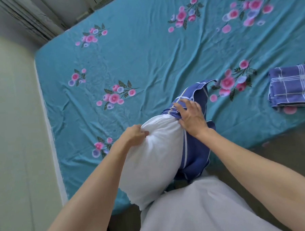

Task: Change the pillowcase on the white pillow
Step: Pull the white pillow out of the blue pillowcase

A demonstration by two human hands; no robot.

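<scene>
While my left hand [136, 134] pinches the pillow [150, 161] at six o'clock on the bed [145, 62], my right hand [190, 116] has spread fingers on the bunched blue case [194, 148]. I think the old case is coming off. Next, pull it free. The fresh case [291, 86] waits at three o'clock.
</scene>
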